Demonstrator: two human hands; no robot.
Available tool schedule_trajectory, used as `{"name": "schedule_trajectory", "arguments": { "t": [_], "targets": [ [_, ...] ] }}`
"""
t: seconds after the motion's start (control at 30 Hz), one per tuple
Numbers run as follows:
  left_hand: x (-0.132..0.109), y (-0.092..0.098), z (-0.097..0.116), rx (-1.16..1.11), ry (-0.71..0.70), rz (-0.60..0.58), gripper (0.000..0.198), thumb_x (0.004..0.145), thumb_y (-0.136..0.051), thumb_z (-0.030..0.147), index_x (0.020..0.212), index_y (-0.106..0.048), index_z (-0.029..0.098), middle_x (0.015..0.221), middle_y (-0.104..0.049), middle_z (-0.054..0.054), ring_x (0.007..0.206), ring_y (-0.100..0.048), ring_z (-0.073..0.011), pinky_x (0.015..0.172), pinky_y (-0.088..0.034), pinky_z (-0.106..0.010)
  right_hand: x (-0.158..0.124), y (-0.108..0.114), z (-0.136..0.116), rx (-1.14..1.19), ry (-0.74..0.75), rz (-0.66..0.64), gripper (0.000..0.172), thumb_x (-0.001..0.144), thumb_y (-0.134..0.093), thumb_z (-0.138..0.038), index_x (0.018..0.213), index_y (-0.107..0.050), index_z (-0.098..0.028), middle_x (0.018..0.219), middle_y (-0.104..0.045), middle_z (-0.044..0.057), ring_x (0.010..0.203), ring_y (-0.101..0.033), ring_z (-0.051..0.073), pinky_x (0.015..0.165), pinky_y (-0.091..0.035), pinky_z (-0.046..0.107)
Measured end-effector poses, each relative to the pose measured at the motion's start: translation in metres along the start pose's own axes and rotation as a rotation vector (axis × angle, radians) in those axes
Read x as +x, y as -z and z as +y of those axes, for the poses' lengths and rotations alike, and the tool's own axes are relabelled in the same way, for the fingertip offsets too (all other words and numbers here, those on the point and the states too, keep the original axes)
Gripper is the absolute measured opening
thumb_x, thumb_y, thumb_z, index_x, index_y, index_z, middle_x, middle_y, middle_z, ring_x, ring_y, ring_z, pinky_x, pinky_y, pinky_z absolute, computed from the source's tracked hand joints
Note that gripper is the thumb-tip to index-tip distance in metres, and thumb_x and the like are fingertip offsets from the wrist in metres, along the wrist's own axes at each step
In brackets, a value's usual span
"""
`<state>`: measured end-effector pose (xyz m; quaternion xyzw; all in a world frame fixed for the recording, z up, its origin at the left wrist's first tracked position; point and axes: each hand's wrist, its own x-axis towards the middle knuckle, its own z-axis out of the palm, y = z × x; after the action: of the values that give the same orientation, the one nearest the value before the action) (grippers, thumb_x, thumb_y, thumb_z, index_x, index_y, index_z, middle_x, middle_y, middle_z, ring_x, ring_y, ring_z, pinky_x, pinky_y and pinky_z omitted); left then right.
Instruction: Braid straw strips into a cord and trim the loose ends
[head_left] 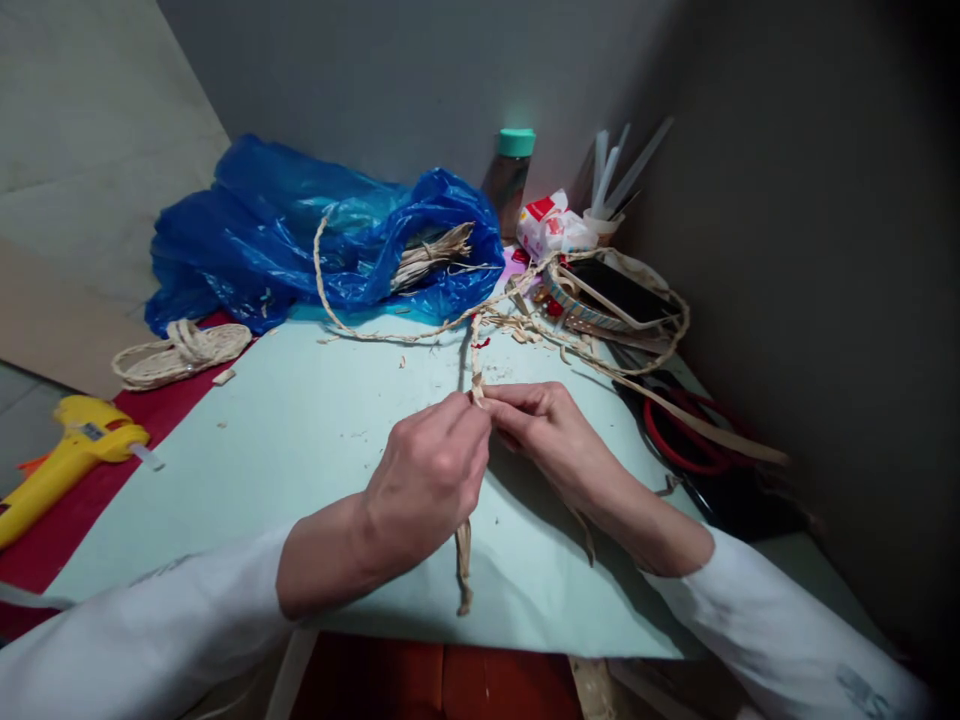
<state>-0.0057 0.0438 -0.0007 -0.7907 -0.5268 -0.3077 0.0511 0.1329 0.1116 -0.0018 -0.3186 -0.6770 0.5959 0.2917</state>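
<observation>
My left hand (pixel 427 475) and my right hand (pixel 551 440) meet above a pale green sheet (pixel 300 420), both pinched on a tan braided straw cord (pixel 475 365). The cord runs from my fingertips away toward a tangle of straw strips (pixel 525 325) by the far side. Loose strip ends (pixel 463 570) hang down below my left hand toward the sheet's near edge. Both wrists wear white sleeves.
A blue plastic bag (pixel 300 235) with dried straw in it lies at the back. At left are a coiled woven straw piece (pixel 180 350) and a yellow glue gun (pixel 67 450). At right stand a teal-capped bottle (pixel 512 175), a cup of glue sticks (pixel 611 190), a phone (pixel 619 290) and red-handled scissors (pixel 682 440).
</observation>
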Motion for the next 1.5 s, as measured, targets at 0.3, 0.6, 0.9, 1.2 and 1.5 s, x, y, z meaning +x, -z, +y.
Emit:
{"name": "schedule_trajectory", "arguments": {
  "t": [0.3, 0.6, 0.9, 1.2, 1.5],
  "targets": [
    [-0.002, 0.001, 0.002, 0.257, -0.175, -0.094, 0.028, 0.089, -0.041, 0.008, 0.075, -0.064, 0.014, 0.067, -0.059, -0.007, 0.063, -0.05, -0.0184, 0.055, -0.038, -0.031, 0.0, 0.002, 0.002, 0.186, -0.093, -0.113, 0.032, 0.087, -0.057, -0.034, 0.062, -0.047, -0.016, 0.053, -0.035, -0.007, 0.049, -0.025, 0.006, 0.046, -0.016, 0.024],
    [0.02, 0.015, -0.022, -0.926, 0.561, -0.321, 0.015, 0.086, -0.056, 0.029, 0.095, -0.052, 0.017, 0.077, -0.062, -0.002, 0.066, -0.06, -0.0152, 0.062, -0.048, -0.028, -0.002, 0.002, -0.006, -0.071, 0.044, -0.087, 0.032, 0.095, -0.044, -0.034, 0.071, -0.053, -0.016, 0.053, -0.049, -0.004, 0.047, -0.035, 0.007, 0.048, -0.025, 0.022],
    [0.023, 0.007, -0.026, -0.979, 0.6, -0.511, 0.018, 0.089, -0.044, 0.024, 0.081, -0.058, 0.015, 0.062, -0.064, -0.003, 0.04, -0.047, -0.0077, 0.041, -0.033, -0.02, -0.011, -0.002, -0.019, -0.898, 0.097, 0.044, 0.014, 0.093, -0.04, -0.019, 0.082, -0.049, -0.019, 0.063, -0.054, 0.0, 0.053, -0.04, 0.012, 0.055, -0.025, 0.025],
    [0.02, 0.006, -0.023, -0.713, 0.516, -0.321, 0.02, 0.078, -0.047, 0.02, 0.057, -0.048, 0.019, 0.061, -0.049, 0.0, 0.06, -0.042, -0.0133, 0.053, -0.031, -0.025, -0.009, 0.0, -0.017, -1.034, 0.033, -0.012, 0.013, 0.094, -0.041, -0.018, 0.085, -0.051, -0.019, 0.06, -0.052, 0.0, 0.051, -0.04, 0.014, 0.054, -0.021, 0.028],
    [0.019, 0.007, -0.024, -1.245, 0.832, -0.344, 0.033, 0.084, -0.056, 0.039, 0.061, -0.046, 0.018, 0.05, -0.023, 0.009, 0.042, -0.015, -0.0055, 0.042, -0.009, -0.025, 0.0, 0.015, -0.011, -0.397, 0.083, -0.127, 0.034, 0.097, -0.04, -0.032, 0.065, -0.044, -0.019, 0.061, -0.043, -0.004, 0.058, -0.038, 0.011, 0.057, -0.029, 0.024]
  ]
}}
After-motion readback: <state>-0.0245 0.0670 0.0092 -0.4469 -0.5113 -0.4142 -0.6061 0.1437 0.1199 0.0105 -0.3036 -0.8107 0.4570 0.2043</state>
